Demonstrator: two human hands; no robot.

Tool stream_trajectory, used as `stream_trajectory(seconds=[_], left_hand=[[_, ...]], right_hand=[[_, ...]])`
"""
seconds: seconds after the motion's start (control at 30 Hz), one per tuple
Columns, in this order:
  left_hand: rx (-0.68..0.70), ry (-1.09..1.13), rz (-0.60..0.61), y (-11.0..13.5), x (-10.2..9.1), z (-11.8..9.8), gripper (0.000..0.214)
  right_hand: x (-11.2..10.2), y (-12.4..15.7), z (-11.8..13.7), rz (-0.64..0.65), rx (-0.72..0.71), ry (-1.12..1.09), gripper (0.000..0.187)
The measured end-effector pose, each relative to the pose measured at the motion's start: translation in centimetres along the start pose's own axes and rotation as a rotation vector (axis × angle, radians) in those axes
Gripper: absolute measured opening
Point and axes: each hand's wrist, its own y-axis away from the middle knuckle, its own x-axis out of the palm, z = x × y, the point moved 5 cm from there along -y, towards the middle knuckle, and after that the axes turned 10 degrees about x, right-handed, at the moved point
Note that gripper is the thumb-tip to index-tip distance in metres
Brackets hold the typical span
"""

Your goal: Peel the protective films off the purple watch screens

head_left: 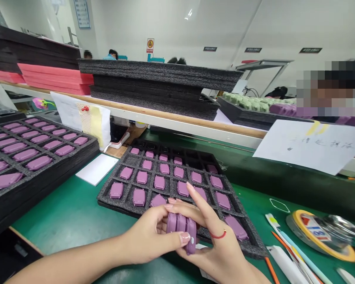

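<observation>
A stack of three purple plastic casings [181, 230], small, rounded and standing side by side, is held between my two hands. My left hand [149, 234] grips it from the left, thumb across the front of the casings. From the right, my right hand [215, 236] wraps around the same stack, with its index finger stretched up and a red band on it. Just beyond my hands lies a black foam tray [127, 161] with purple casings in many of its pockets. My fingers hide part of the tray's near side.
Another stacked foam tray [47, 177] of purple casings stands left. A white pad [97, 169] lies between the trays. At right are a roll of yellow tape [296, 225], a toothbrush [272, 221] and pens. A shelf [177, 122] with foam stacks crosses behind; a person is beyond it.
</observation>
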Motion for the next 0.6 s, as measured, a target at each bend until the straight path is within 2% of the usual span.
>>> stream_trajectory(seconds=[0.1, 0.17, 0.27, 0.37, 0.6], left_hand=[[0.024, 0.046, 0.035, -0.3, 0.1, -0.2, 0.047], [0.025, 0.097, 0.056, -0.6, 0.1, -0.1, 0.055], [-0.038, 0.169, 0.01, -0.8, -0.1, 0.5, 0.069], [-0.091, 0.177, -0.053, -0.6, -0.3, 1.0, 0.071], [-0.059, 0.13, -0.088, -0.8, -0.3, 1.0, 0.069]], right_hand=[[0.0, 0.0, -0.2, 0.016, 0.028, -0.039, 0.1], [-0.1, 0.0, -0.3, 0.026, 0.078, -0.095, 0.104], [-0.2, -0.2, -0.3, 0.024, 0.148, -0.133, 0.11], [-0.2, -0.2, -0.3, 0.016, 0.162, -0.152, 0.11], [0.0, -0.2, -0.6, 0.039, 0.175, -0.177, 0.111]])
